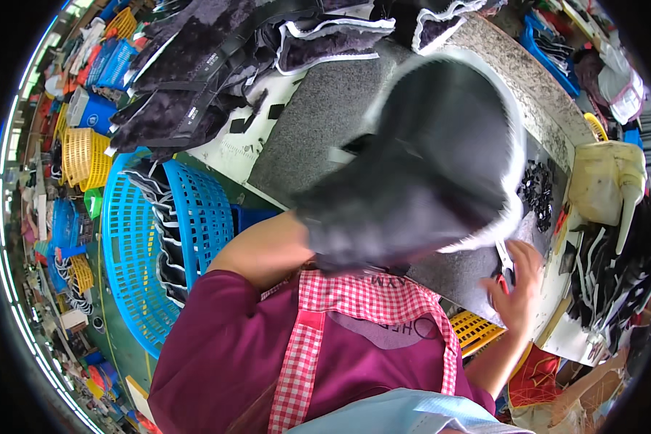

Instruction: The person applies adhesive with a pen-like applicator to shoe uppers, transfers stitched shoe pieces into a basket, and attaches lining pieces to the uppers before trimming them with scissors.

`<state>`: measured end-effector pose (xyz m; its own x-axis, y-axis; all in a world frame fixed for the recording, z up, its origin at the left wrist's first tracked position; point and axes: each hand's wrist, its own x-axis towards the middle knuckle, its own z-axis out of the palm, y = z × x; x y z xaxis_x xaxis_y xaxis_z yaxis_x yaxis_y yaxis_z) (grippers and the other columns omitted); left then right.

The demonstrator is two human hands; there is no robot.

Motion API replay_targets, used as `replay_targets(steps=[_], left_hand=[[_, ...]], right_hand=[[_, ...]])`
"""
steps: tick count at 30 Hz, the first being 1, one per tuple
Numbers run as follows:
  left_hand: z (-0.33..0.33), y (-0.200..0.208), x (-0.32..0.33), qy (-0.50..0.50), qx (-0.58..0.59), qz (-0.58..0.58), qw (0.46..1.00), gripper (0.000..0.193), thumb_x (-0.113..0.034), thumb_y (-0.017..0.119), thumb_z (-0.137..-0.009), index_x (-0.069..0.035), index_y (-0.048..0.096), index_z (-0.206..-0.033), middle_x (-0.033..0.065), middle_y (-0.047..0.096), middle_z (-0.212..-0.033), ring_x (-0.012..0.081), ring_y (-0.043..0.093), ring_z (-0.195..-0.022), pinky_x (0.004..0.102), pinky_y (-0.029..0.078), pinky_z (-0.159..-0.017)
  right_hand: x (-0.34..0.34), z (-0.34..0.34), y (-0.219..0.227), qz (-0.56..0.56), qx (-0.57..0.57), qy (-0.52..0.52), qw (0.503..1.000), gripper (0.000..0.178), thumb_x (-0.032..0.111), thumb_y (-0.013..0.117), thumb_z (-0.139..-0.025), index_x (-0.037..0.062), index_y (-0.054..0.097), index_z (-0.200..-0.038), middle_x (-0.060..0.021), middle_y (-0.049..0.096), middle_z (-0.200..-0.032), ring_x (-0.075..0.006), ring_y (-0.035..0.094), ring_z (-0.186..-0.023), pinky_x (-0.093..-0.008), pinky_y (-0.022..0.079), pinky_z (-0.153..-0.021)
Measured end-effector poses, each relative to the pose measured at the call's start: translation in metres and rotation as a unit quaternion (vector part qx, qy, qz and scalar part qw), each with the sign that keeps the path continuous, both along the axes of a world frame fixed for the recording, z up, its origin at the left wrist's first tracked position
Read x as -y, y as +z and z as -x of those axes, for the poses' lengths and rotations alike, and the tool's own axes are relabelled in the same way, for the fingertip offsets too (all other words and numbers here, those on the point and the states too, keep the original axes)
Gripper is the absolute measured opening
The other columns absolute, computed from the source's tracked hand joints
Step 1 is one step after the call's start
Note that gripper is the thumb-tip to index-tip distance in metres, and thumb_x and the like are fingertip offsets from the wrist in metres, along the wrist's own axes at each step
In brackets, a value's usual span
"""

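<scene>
A black boot upper (pixel 441 137) with a white fuzzy edge is lifted above the worktable (pixel 304 130), blurred by motion. My left forearm (pixel 264 246) runs into its near left end; that arm alone bears it, and the fingers are hidden by the black material. At the lower right edge of the piece, my right hand (pixel 519 286) is closed loosely around small scissors (pixel 505 269) with red handles, blades pointing up and away. Several dark plush-lined pieces (pixel 210 65) with white edges lie heaped at the far left of the table.
A blue plastic basket (pixel 130 239) with stacked white-edged pieces stands at my left. On the right are small black scraps (pixel 537 192), a cloudy plastic container (pixel 604 181) with a spout, and hanging black and white strips (pixel 604 289). A yellow basket (pixel 474 331) sits below the table edge.
</scene>
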<state>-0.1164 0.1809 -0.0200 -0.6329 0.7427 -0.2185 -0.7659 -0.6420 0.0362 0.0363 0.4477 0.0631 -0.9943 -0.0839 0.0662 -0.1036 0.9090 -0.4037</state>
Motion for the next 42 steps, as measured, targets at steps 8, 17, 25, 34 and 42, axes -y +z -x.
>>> replay_targets(steps=[8,17,25,34,42], left_hand=[[0.071,-0.024,-0.009,0.298,-0.495,0.528,0.623,0.038,-0.028,0.063,-0.094,-0.003,0.052,-0.12,0.01,0.052,-0.116,0.0214,0.051,-0.105,0.0348,0.042,-0.089],[0.137,-0.005,0.121,0.394,-0.481,0.711,0.33,0.071,-0.014,0.071,-0.084,0.002,0.032,-0.142,0.0208,0.045,-0.136,0.0321,0.046,-0.126,0.0409,0.037,-0.103],[0.16,0.016,0.115,0.331,-0.518,0.786,0.068,0.046,-0.02,0.073,-0.082,0.001,0.054,-0.119,0.0217,0.057,-0.108,0.0397,0.059,-0.097,0.0444,0.05,-0.08],[0.171,0.035,0.098,0.381,-0.566,0.723,0.112,0.026,-0.017,0.069,-0.081,-0.006,0.058,-0.102,0.0148,0.063,-0.085,0.0358,0.065,-0.064,0.0433,0.054,-0.053],[0.074,0.068,-0.008,0.268,-0.682,0.615,0.291,0.018,-0.016,0.069,-0.076,-0.007,0.059,-0.087,0.0083,0.055,-0.075,0.0275,0.061,-0.061,0.0374,0.05,-0.053]], right_hand=[[0.076,0.106,-0.058,0.625,-0.088,0.034,0.775,0.075,0.02,0.079,-0.079,0.0021,0.039,-0.14,-0.0117,0.049,-0.136,-0.0271,0.048,-0.125,-0.0426,0.035,-0.108],[0.059,0.336,-0.085,0.524,-0.227,-0.157,0.806,0.05,0.022,0.076,-0.083,-0.0059,0.059,-0.12,-0.0156,0.065,-0.118,-0.0247,0.06,-0.109,-0.0356,0.044,-0.098],[0.123,0.424,-0.104,0.448,-0.09,0.002,0.89,0.044,0.03,0.073,-0.084,-0.0004,0.065,-0.114,-0.0145,0.07,-0.106,-0.0244,0.066,-0.099,-0.0369,0.048,-0.089],[0.116,0.329,-0.079,0.342,-0.308,-0.165,0.872,0.037,0.012,0.071,-0.083,-0.0021,0.048,-0.108,-0.0134,0.056,-0.099,-0.0231,0.056,-0.083,-0.0363,0.047,-0.08],[0.147,0.188,-0.066,0.374,-0.08,-0.014,0.924,0.029,0.012,0.068,-0.078,-0.0005,0.058,-0.102,-0.0144,0.063,-0.093,-0.0283,0.062,-0.092,-0.0384,0.05,-0.077]])
